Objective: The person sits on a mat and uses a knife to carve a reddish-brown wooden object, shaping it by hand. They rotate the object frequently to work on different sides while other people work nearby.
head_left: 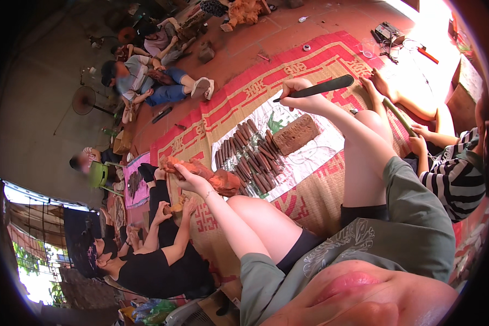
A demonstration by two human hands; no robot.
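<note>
The carving [224,181] is orange-brown; the tool [325,87], blackish. The rods [251,156] and block [298,135] are brown, the sheet [318,156] white with green patches. The straw-coloured mat [228,124] bears red motifs. At three o'clock the shirt [453,187] has black-and-white stripes; at nine, the chair [98,175] is lime green.

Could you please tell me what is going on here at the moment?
The person's left hand holds an orange-brown piece, and the right hand grips a long dark tool, held apart from it. Brown rods and a brown block lie on a white sheet. At left, a co-worker in black handles a small yellowish thing.
</note>
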